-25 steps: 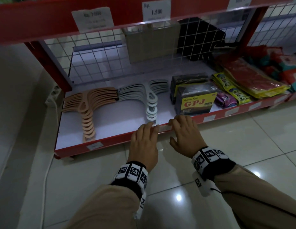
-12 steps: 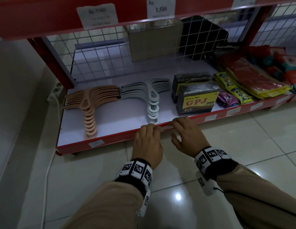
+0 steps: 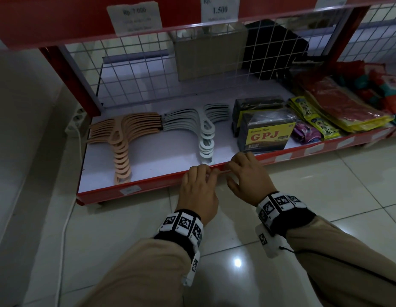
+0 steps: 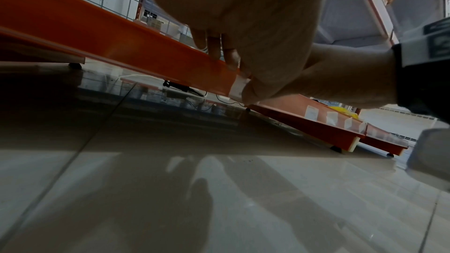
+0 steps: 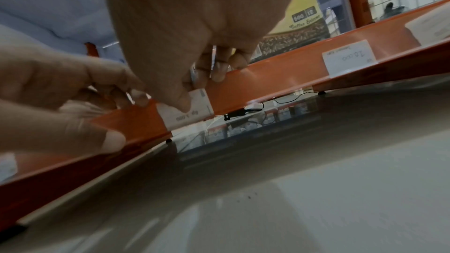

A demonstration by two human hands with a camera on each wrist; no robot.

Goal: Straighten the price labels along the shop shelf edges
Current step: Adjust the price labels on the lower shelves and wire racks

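A small white price label (image 3: 223,171) (image 5: 187,112) sits on the red front edge (image 3: 152,185) of the bottom shelf. My right hand (image 3: 244,169) pinches it, thumb (image 5: 181,103) on its face and fingers hooked over the edge behind. My left hand (image 3: 200,178) grips the edge just left of the label, with the thumb (image 5: 113,139) on the red strip. The left wrist view shows the label's end (image 4: 236,84) beside a thumb. More labels sit along this edge (image 3: 128,190) (image 5: 348,61) and on the upper shelf (image 3: 135,17).
On the shelf lie beige hangers (image 3: 121,138), white hangers (image 3: 205,131), a black-and-yellow GPJ pack (image 3: 267,136) and snack packets (image 3: 314,120). A wire mesh (image 3: 148,63) closes the back. A power strip with a cable (image 3: 76,120) lies at the left. Glossy floor tiles lie below.
Both hands have stayed at the same label. Their fingers have curled further over the shelf edge, and the two hands now sit a little closer together.
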